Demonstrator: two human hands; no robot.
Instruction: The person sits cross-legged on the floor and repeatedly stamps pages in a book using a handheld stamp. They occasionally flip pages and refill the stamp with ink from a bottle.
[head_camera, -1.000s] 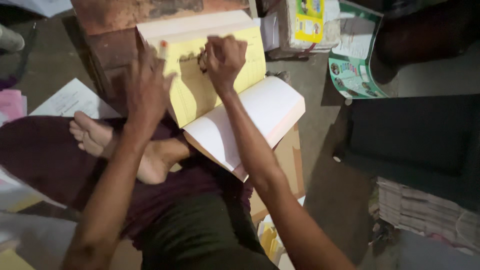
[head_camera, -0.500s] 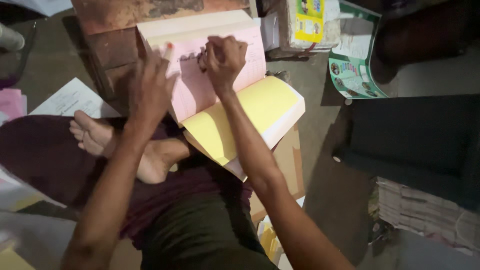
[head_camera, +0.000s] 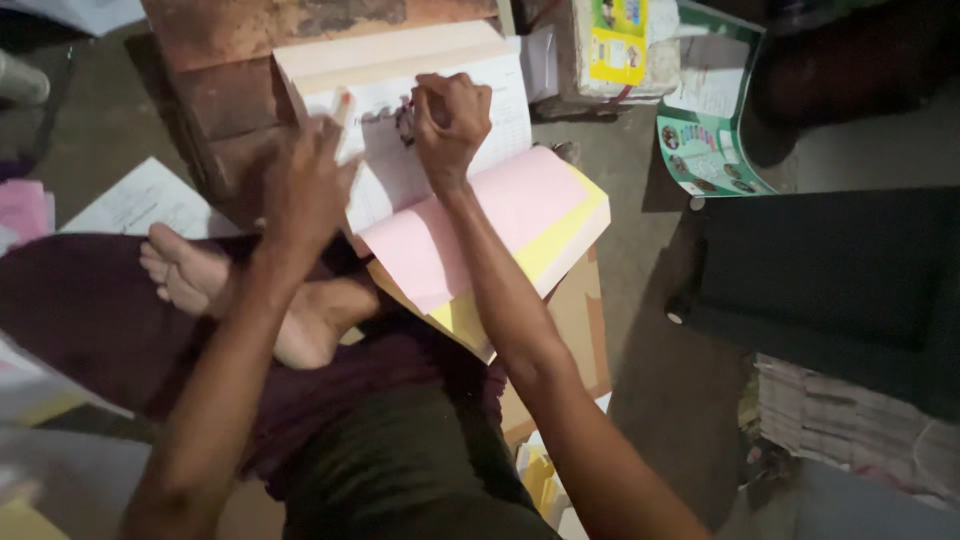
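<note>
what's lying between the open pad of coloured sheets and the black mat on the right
In the head view, nothing lies there: only bare grey floor separates the open pad from the black mat. The green leaflet sits farther up, beyond that stretch.

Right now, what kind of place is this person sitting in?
Probably a small printing or paper-binding workshop, worked from the floor. The right hand presses on a thick pad of white, pink and yellow sheets, and paper bundles sit stacked nearby.
</note>
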